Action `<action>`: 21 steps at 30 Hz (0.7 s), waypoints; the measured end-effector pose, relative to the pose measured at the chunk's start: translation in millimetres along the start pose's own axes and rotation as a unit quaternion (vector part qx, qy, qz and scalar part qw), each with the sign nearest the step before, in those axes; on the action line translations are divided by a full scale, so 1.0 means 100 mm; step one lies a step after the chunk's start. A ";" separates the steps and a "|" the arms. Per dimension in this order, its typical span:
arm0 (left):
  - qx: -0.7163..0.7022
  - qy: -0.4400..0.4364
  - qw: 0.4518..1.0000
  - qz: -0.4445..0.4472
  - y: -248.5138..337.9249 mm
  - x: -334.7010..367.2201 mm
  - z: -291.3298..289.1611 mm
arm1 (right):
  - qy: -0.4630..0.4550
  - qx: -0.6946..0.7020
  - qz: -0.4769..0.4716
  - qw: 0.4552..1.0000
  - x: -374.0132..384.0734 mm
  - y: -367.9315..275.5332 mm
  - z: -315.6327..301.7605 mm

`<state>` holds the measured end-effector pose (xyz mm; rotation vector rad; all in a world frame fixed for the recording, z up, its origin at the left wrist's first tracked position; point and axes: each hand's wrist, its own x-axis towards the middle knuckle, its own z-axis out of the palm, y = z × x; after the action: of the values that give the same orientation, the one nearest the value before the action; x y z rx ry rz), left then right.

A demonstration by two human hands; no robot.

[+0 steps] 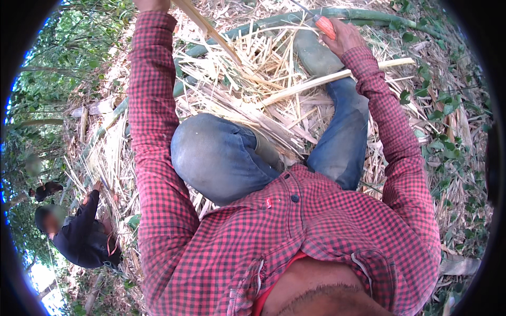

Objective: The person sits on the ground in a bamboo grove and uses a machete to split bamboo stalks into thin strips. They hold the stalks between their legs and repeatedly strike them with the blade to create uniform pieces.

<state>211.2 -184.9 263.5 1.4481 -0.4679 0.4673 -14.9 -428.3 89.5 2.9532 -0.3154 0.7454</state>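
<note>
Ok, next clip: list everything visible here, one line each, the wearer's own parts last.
bamboo strip: one, pale tan, upper centre, gripped by the left hand
knife: one, orange handle, top right of centre, in the right hand
green bamboo poles: a few, green, lying across the top
split bamboo litter: a heap, straw-coloured, on the ground around the legs
other person: one, dark clothing, lower left
left hand: mostly cut off at the top edge
right hand: closed on the knife handle
own legs: two, blue jeans, green boots
</note>
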 end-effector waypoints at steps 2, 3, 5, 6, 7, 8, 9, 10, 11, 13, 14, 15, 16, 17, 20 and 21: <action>-0.014 0.016 0.999 0.047 -0.03 0.09 0.11 | 0.100 -0.060 -0.032 0.993 0.08 0.07 -0.04; -0.006 0.021 0.997 0.071 -0.05 0.17 0.13 | 0.137 -0.058 -0.057 0.987 0.18 -0.14 -0.27; -0.002 0.038 0.993 0.112 -0.10 0.33 0.15 | 0.203 -0.071 -0.105 0.971 0.34 -0.57 -0.85; -0.004 0.046 0.991 0.129 -0.11 0.40 0.18 | 0.082 0.043 -0.037 0.995 0.40 -0.64 -0.88; -0.005 0.053 0.988 0.144 -0.11 0.46 0.20 | 0.113 -0.002 -0.054 0.992 0.47 -0.73 -0.90; -0.005 0.063 0.985 0.159 -0.12 0.52 0.21 | 0.144 -0.046 -0.071 0.986 0.54 -0.82 -0.92; -0.005 0.070 0.982 0.175 -0.14 0.58 0.21 | 0.175 -0.088 -0.088 0.977 0.59 -0.87 -0.92; -0.007 0.078 0.978 0.191 -0.13 0.63 0.21 | 0.170 -0.088 -0.106 0.976 0.66 -0.88 -0.86; -0.004 0.089 0.974 0.207 -0.13 0.65 0.25 | 0.166 -0.088 -0.124 0.974 0.74 -0.87 -0.73; -0.029 0.076 0.976 0.200 -0.13 0.75 0.16 | 0.061 -0.027 -0.089 0.994 0.77 -1.00 -0.63; -0.037 0.067 0.980 0.183 -0.11 0.75 0.14 | -0.040 0.030 -0.035 0.998 0.71 -1.11 -0.67; -0.046 0.062 0.981 0.177 -0.08 0.76 0.13 | -0.141 0.084 0.021 0.986 0.66 -1.16 -0.68; -0.048 0.057 0.983 0.169 -0.09 0.76 0.08 | -0.165 0.100 0.014 0.981 0.60 -1.18 -0.57; -0.050 0.053 0.984 0.165 -0.10 0.77 0.04 | -0.197 0.155 0.038 0.967 0.54 -1.22 -0.49; -0.065 0.045 0.984 0.159 -0.09 0.80 -0.04 | -0.215 0.280 0.073 0.933 0.28 -1.35 -0.27; -0.067 0.041 0.985 0.154 -0.11 0.79 -0.09 | -0.175 0.304 0.060 0.934 0.19 -1.41 -0.24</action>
<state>282.5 -175.4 299.0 1.2264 -0.6493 0.7251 21.2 -291.3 115.7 3.6945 -0.3395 0.3578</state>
